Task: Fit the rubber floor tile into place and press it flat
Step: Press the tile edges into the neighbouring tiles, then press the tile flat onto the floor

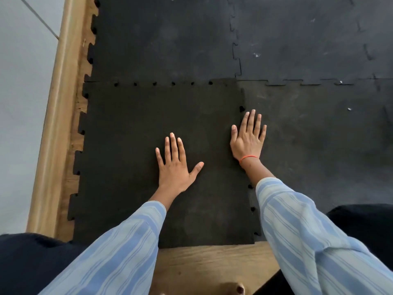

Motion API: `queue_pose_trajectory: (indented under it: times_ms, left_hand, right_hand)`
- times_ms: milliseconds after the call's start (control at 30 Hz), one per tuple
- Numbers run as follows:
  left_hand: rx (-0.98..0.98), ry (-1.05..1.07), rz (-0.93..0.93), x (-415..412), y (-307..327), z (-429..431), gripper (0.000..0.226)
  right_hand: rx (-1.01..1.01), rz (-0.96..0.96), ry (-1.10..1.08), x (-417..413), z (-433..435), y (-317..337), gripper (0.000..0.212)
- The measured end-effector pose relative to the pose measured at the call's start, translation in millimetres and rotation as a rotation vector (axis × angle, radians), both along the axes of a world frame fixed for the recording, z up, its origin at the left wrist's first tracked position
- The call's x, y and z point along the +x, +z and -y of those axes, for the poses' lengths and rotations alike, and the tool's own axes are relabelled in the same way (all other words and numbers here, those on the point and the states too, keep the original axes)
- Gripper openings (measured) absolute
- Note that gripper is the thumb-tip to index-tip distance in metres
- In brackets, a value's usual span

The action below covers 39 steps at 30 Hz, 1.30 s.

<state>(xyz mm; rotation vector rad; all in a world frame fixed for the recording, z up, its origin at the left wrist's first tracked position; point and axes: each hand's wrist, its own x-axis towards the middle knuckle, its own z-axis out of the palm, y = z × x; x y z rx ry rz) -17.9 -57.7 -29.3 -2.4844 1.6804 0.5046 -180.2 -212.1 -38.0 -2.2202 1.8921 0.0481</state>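
Observation:
A black rubber floor tile (131, 145) with jigsaw-toothed edges lies on the wooden floor, its far and right edges meeting neighbouring tiles. Small gaps show along the far seam (163, 83) and the right seam (242, 108). My left hand (174, 165) lies flat, palm down, fingers spread, near the tile's middle. My right hand (247, 139), with an orange band at the wrist, lies flat over the right seam, partly on the tile and partly on the neighbouring tile (319, 145). Neither hand holds anything.
More black interlocking tiles (170, 39) cover the floor ahead and to the right. Bare wooden floor (212, 265) shows near me and in a strip at the left. A wooden skirting board (53, 124) runs along a pale wall. My dark-clad knees (32, 262) flank the tile.

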Motion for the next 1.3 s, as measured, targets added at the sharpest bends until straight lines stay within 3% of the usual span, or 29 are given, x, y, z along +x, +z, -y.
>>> queue_pose_trajectory:
  times_ms: [300, 567, 933, 1133, 1300]
  left_hand:
    - [0.051, 0.008, -0.038, 0, 5, 3, 0.101]
    - [0.057, 0.002, -0.041, 0, 7, 3, 0.101]
    - [0.038, -0.011, -0.032, -1, 8, 2, 0.101]
    - [0.062, -0.001, -0.048, -1, 9, 4, 0.102]
    - [0.072, 0.007, -0.063, 1, 9, 3, 0.102]
  right_hand:
    - [0.120, 0.014, 0.019, 0, 4, 10, 0.082]
    - [0.079, -0.007, -0.106, -36, -97, 12, 0.075]
    - [0.073, -0.042, -0.118, -37, -98, 7, 0.076]
    - [0.101, -0.013, 0.119, -27, -79, 14, 0.071]
    - [0.197, -0.020, 0.080, -15, -72, 19, 0.084]
